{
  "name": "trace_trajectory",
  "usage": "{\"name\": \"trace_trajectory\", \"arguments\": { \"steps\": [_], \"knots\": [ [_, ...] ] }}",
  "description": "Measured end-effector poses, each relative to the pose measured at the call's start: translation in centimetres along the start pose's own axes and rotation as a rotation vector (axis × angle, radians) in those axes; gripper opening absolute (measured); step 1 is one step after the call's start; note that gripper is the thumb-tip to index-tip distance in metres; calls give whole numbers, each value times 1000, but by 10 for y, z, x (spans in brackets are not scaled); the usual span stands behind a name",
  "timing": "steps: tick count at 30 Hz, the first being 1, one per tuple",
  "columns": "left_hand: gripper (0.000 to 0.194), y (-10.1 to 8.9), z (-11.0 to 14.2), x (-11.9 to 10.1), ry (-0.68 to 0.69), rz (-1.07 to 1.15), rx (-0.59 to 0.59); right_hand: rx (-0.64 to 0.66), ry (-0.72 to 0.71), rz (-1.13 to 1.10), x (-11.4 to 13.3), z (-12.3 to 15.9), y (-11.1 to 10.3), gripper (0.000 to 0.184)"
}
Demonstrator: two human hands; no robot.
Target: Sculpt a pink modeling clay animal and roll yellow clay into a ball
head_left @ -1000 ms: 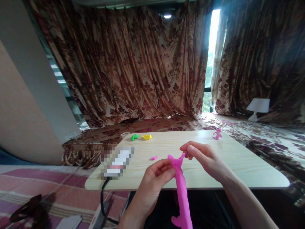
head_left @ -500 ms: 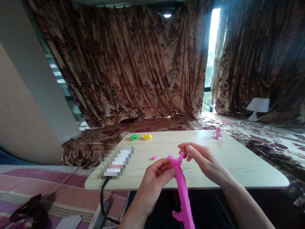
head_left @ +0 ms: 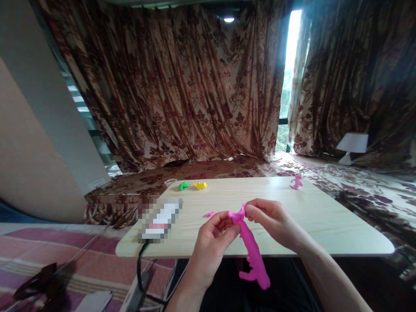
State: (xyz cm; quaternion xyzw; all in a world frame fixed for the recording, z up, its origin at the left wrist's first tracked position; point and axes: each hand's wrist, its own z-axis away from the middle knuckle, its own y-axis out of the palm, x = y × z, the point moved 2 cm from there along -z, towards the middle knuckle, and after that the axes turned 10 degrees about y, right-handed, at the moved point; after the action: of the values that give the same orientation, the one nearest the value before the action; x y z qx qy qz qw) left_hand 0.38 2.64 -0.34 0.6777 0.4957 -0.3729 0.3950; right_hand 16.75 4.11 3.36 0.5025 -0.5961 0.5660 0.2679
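A long pink clay figure (head_left: 251, 251) hangs down over the near edge of a light wooden table (head_left: 325, 221). My left hand (head_left: 212, 245) grips its upper body between thumb and fingers. My right hand (head_left: 273, 219) pinches a small prong at the figure's top end. Both hands are closed on the clay, just above the table's front edge.
On the table lie a tiny pink clay bit (head_left: 210, 214), a green piece (head_left: 183, 186), a yellow piece (head_left: 200, 186), a small pink figure (head_left: 296, 182) at the far right, and a blurred-out flat object (head_left: 160, 219) with a black cable. Patterned curtains and a white lamp (head_left: 351, 146) stand behind.
My right hand has come down and closed on the figure's top prong. The figure's lower end has swung up and to the right.
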Motion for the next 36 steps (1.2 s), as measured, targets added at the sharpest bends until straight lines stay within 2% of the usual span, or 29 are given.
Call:
{"name": "trace_trajectory", "arguments": {
  "steps": [5,8,10,15,19,22,29,36],
  "knots": [
    [25,-9,-11,18,143,-176,-236,9,-3,87,-15,4,7,37],
    [24,-10,-15,25,185,-206,-284,-11,-38,155,-24,1,15,24],
    [24,-11,-15,25,175,-205,-272,-32,-42,183,-26,-4,18,17],
    [30,-26,-15,27,121,-229,-266,-23,-30,221,-28,-22,7,22],
    [29,-48,-15,46,118,-380,-253,-42,-76,431,-32,-41,-5,21],
    [24,-56,-13,62,113,-431,-234,-31,-100,514,-38,-54,-5,17],
    [17,-51,-11,68,150,-514,-160,12,-109,531,-39,-63,2,19],
    [23,-49,-27,69,229,-534,-120,82,-119,391,-24,-54,0,24]
  ]
}}
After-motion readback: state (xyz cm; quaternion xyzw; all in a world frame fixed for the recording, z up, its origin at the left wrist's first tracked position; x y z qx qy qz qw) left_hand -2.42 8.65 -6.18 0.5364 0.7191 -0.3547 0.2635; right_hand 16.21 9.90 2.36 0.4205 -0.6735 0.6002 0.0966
